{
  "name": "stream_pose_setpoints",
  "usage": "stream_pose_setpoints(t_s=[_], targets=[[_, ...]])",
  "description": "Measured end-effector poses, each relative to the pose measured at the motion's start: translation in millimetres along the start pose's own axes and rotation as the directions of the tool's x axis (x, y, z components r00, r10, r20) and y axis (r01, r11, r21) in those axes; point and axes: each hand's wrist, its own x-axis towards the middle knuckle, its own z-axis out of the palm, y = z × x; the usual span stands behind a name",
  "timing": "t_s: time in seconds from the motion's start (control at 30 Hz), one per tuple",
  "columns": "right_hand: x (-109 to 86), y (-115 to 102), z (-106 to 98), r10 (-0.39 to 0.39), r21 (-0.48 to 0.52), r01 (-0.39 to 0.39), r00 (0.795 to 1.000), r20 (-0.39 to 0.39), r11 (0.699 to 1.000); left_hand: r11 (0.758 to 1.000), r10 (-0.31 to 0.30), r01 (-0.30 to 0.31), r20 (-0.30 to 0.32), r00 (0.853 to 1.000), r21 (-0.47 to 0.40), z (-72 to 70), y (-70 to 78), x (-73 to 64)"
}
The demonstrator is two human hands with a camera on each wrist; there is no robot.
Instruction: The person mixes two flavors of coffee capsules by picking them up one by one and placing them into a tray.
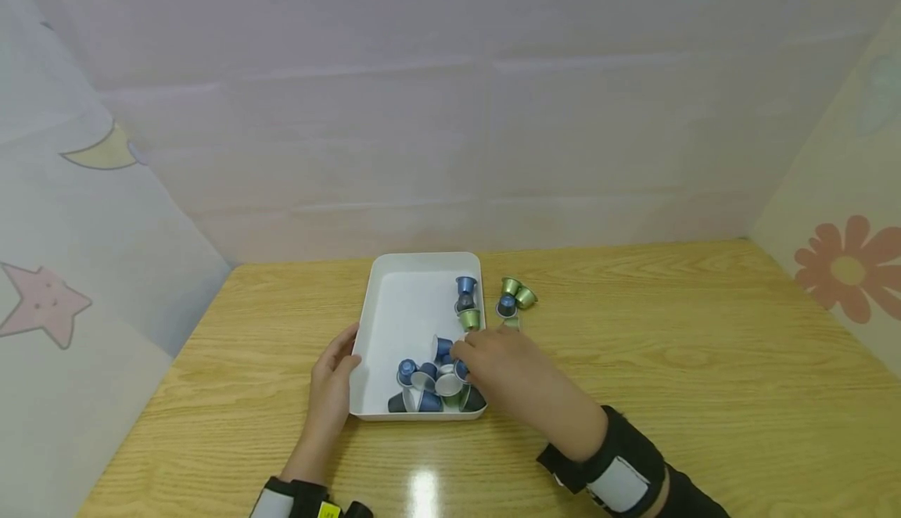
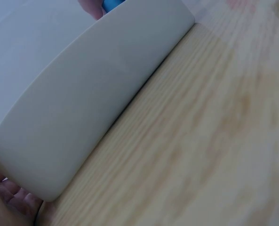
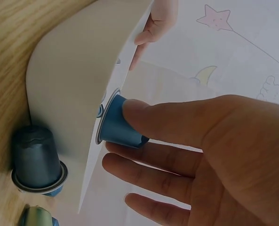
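A white tray [image 1: 394, 299] lies on the wooden table and holds several blue, dark and green coffee capsules, most of them heaped at its near end. My left hand [image 1: 331, 385] grips the tray's left side, thumb at the rim. Over the right rim, my right hand [image 1: 510, 369] pinches a blue coffee capsule [image 3: 120, 122] between thumb and index finger, its wide rim turned toward the tray. The other fingers of that hand are loosely extended. In the left wrist view, the tray's side wall [image 2: 83, 99] hides its contents.
Just right of the tray, green capsules [image 1: 525, 296] and a dark blue one [image 1: 506, 305] sit on the table [image 1: 669, 346]. The right wrist view shows a dark capsule [image 3: 35, 157] beside the tray wall. A pale wall [image 1: 450, 150] stands behind the table.
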Motion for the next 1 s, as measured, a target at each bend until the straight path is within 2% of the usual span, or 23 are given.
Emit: stream_pose_setpoints(t_s=[0.47,0.87,1.0], targets=[[1.3,-2.6,1.1,-0.031,-0.035,0.031,1.000,0.003,0.999,1.000,-0.012,0.012,0.001,1.000,-0.006,-0.3,-1.0,1.4],[0.4,-2.4,2.2,-0.044,-0.037,0.043,0.998,-0.035,0.998,1.000,-0.004,0.004,-0.008,1.000,0.004,0.5,0.1,0.4],[1.0,1.6,0.0,-0.003,-0.001,0.003,1.000,-0.004,1.000,1.000,-0.008,0.008,-0.007,1.000,0.000,0.6,0.1,0.5]])
